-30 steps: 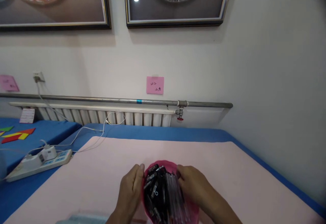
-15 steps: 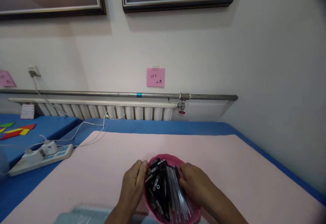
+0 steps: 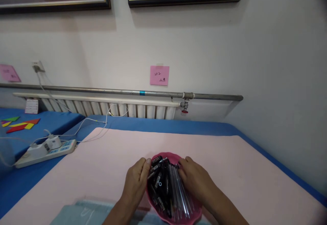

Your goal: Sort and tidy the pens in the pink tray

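Head view. A pink bowl (image 3: 173,158) is sitting on the pink mat (image 3: 230,163), near its front edge, approx. centred between the 2 hands. The bowl is holding a heap of black pen parts (image 3: 159,187) on its left side and clear pen tubes (image 3: 180,197) on its right.

L. hand (image 3: 135,185) is cupping the bowl's left rim, fingers lying together and curved vs. the outside wall, thumb tip at the rim; it is bracing the bowl, not pinching any single piece. R. hand (image 3: 196,182) is resting over the right rim, fingers bent down among the clear tubes; whether they are gripping 1 tube cannot be told.

Surroundings: the mat is lying on a blue table cover (image 3: 166,126). A pale teal cloth (image 3: 84,213) is lying at the front edge, just beside the L. wrist. A white power strip (image 3: 46,148) w/ plugged chargers is sitting well to the left. A radiator (image 3: 107,107) is running along the wall, w/ a pink note (image 3: 159,75) stuck above it.
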Demonstrator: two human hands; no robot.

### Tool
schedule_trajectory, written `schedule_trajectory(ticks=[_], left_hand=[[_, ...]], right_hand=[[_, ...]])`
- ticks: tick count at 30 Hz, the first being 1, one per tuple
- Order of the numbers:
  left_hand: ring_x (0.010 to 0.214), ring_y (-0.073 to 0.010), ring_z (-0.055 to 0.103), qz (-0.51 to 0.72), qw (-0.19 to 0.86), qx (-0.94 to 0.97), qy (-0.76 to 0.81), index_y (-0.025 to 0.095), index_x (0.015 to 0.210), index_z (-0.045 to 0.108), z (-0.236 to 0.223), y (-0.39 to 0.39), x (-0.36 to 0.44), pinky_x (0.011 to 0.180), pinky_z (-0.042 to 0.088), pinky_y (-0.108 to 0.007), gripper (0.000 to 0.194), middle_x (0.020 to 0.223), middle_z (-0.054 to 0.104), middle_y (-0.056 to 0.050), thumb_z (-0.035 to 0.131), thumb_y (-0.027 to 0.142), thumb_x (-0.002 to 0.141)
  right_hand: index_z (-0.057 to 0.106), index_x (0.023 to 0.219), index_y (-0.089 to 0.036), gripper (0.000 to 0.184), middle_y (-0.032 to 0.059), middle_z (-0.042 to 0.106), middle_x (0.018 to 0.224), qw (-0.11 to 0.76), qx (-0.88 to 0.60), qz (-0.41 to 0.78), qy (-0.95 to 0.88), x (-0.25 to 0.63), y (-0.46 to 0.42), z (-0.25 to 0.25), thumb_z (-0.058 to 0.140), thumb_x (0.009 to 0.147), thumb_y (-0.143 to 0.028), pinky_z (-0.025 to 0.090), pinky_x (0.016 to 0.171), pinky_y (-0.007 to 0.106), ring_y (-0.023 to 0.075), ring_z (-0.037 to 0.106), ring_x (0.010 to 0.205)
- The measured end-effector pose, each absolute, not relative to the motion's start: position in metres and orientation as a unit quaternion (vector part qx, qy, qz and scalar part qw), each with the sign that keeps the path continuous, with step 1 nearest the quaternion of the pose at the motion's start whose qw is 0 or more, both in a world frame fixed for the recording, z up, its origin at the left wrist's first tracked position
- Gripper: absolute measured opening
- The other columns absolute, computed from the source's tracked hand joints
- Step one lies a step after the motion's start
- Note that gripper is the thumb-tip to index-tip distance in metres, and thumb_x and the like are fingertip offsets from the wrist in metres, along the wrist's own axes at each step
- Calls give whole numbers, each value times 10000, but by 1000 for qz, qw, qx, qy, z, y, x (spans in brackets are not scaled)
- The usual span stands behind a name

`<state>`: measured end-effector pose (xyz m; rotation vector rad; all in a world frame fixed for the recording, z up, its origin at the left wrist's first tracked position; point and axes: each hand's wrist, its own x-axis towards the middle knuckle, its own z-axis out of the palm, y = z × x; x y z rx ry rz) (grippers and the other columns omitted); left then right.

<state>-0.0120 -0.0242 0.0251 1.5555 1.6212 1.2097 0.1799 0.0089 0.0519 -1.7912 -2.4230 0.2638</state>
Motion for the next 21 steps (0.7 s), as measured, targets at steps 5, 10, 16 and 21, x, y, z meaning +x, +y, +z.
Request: schedule_trajectory(ticks=[5,10,16,21], left_hand=[[547,-130,375,451,286,593,603,228,586,340,23,-24,-12,545,284,-244,381,548,368,55,324,472,878],[550,-130,378,443,284,599,604,225,590,352,20,-24,-13,542,279,-243,376,551,384,50,322,460,882],[557,-135,394,440,290,599,603,224,594,370,23,-24,-13,546,286,-245,378,560,408,41,319,464,881],[541,-125,377,462,316,580,592,216,583,387,28,-26,-12,533,283,-240,395,540,373,50,341,481,872]], right_hand=[[619,921,-157,291,115,600,954,21,-607,60,-792,173,16,45,338,878,-218,379,637,268,196,608,770],[640,895,-149,283,133,620,910,28,-613,63,-787,166,20,44,368,852,-212,366,602,279,216,613,741],[652,829,-137,245,147,638,878,59,-615,83,-782,163,24,42,412,790,-163,362,617,287,233,605,764],[610,746,-151,217,90,657,776,131,-614,138,-766,170,29,52,400,801,-170,377,623,266,189,586,716]])
